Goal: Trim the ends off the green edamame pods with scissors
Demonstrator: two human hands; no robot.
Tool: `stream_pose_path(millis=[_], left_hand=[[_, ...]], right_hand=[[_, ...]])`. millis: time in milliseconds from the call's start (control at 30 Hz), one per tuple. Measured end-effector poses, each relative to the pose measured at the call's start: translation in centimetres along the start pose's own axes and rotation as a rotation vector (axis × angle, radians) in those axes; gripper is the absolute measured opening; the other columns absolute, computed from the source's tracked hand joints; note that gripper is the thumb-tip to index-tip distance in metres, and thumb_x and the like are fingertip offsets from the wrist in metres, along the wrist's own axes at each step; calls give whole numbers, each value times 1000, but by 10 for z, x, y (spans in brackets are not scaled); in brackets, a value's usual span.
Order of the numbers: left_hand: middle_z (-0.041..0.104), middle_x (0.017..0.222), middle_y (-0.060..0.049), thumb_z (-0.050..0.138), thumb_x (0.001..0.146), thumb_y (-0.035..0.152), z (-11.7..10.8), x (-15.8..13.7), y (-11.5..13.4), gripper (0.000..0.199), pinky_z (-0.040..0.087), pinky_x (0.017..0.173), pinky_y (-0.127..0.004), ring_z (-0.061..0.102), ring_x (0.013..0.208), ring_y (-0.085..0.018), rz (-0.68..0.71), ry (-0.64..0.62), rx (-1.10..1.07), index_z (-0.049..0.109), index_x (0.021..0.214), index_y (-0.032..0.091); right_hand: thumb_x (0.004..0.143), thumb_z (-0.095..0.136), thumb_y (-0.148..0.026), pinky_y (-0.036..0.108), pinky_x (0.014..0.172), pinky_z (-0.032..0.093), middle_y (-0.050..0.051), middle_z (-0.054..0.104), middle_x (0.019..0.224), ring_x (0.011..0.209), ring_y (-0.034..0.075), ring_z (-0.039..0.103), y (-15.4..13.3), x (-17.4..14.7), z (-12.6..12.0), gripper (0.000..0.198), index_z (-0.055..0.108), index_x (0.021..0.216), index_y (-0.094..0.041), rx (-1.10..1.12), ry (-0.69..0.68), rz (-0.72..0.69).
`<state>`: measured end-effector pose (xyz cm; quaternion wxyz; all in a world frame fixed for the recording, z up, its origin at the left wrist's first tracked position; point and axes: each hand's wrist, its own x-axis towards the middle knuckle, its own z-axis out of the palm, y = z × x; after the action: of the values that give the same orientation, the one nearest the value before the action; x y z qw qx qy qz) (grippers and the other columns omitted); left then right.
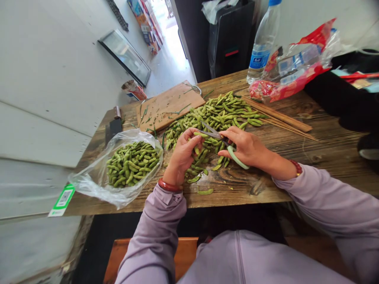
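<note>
My left hand (pixel 185 152) pinches a green edamame pod (pixel 201 135) between thumb and fingers, just above the table. My right hand (pixel 247 146) is closed around a pair of scissors (pixel 233 156) with pale green handles. Their blades are parted and point left, close to the pod in my left hand. Under and behind both hands spreads a heap of edamame pods (pixel 217 110). To the left, a clear plastic bag (pixel 94 185) lies open with more pods (pixel 132 163) inside. A single pod (pixel 205 192) rests near the front edge.
A wooden cutting board (pixel 170 103) with green scraps lies behind the heap, with a cleaver (pixel 114 128) to its left. Wooden skewers (pixel 284 118) lie at right. A water bottle (pixel 262 47) stands at the back beside a red plastic wrapper (pixel 299 81). A green tag (pixel 63 199) hangs at the table corner.
</note>
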<state>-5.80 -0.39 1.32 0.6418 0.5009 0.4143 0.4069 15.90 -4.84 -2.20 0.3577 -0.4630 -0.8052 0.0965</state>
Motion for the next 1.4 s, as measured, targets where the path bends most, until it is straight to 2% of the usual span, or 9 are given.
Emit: stream_pose_path(millis=[200,467,833,1033,1233,1400], left_hand=[[65,70,3,79,67,29,2,0,0,35,28,38,-15,47,46,-5,-13,-9,-49,53,88,19],[65,69,3,78,70,30,3,0,-4,30,34,41,-16,50,47,-5,65,-47,9,55,84,18],[61,66,3,80,71,27,3,-2,-4,26,35,43,-16,50,50,-5,57,-38,62,58,81,17],[59,63,5,83,67,30,4,-2,-1,32,36,43,-16,48,47,-4,33,-49,-6,56,79,17],[58,63,5,83,68,28,5,-2,2,34,33,43,-14,46,46,-3,-6,-73,-68,53,80,17],[55,62,6,80,69,26,4,-2,2,32,32,43,-13,45,48,-4,-24,-42,-100,53,84,19]], right_hand=[[83,77,-36,38,77,55,13,66,109,85,25,65,-1,-1,0,50,61,124,-15,-4,1,-28],[82,79,-35,38,80,55,11,65,109,91,26,66,-4,0,-1,49,61,123,-17,13,28,-29],[83,77,-36,36,74,52,10,65,105,82,23,63,-2,1,-3,45,62,121,-18,29,5,-6],[87,73,-37,33,68,48,9,65,98,77,22,61,-5,1,-7,36,64,116,-19,-19,-33,10],[88,72,-35,33,69,48,9,68,101,80,23,63,-7,1,-7,32,64,115,-19,-66,-32,7],[90,70,-37,34,70,49,11,69,102,85,26,66,-7,1,-6,34,65,117,-17,-106,-74,23]])
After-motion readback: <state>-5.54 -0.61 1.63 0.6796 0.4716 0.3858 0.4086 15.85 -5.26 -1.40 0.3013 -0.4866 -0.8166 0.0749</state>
